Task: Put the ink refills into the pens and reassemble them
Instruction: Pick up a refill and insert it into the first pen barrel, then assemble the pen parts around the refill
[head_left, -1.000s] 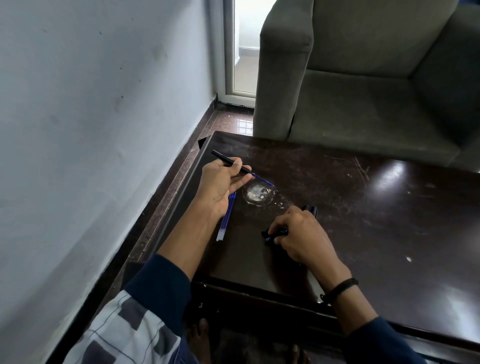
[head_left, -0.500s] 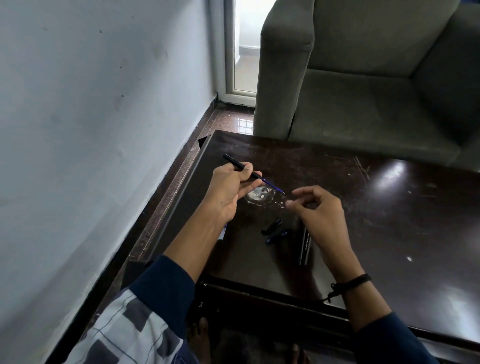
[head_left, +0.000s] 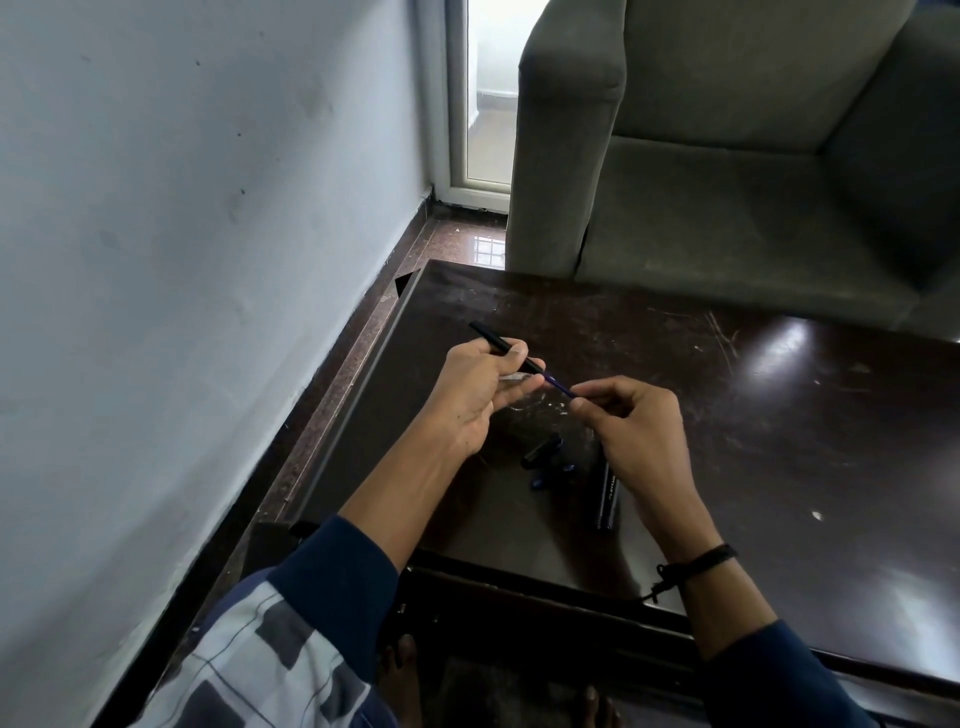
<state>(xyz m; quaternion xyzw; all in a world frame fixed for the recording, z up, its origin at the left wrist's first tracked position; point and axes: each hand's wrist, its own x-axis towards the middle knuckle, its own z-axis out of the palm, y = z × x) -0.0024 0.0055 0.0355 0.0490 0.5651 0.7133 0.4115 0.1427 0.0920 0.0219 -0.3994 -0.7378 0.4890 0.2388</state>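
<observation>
Your left hand (head_left: 470, 397) holds the black pen barrel (head_left: 497, 345) above the desk (head_left: 789, 447), fingers curled round it, its open end tilted down toward your right. The blue refill (head_left: 559, 387) juts from that end; your right hand (head_left: 636, 434) pinches its tip between thumb and forefinger. Below them on the desk lie a black cap (head_left: 543, 451), small blue pieces (head_left: 549, 476) and a second black barrel (head_left: 607, 496)

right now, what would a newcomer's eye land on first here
Above the dark glossy table, the left hand grips a slim black pen barrel while the right hand pinches the thin blue ink refill sticking out of it. Small dark pen parts lie on the table beneath, and a grey fabric armchair stands behind.
</observation>
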